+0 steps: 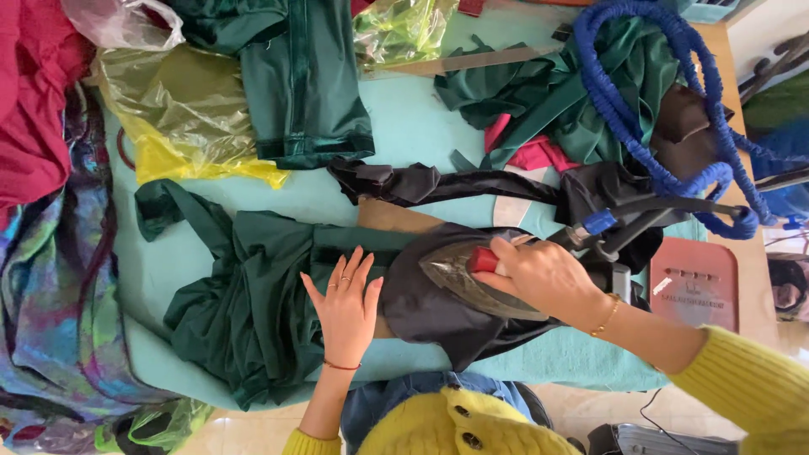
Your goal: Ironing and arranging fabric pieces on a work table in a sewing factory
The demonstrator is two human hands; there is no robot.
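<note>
A tailoring or garment workshop. A padded turquoise worktop [404, 126] is crowded with green fabric pieces [303, 76], plastic bags [181, 109], a steam iron [472, 278] and its blue hose [640, 126].

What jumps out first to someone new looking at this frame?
The right hand gripping a steam iron by its red handle, pressing on dark fabric at centre. Beside it the left hand lies flat, fingers spread, on crumpled dark green cloth. A coiled blue hose loops over the upper right of the turquoise ironing table, with yellow plastic bags at upper left.
</note>
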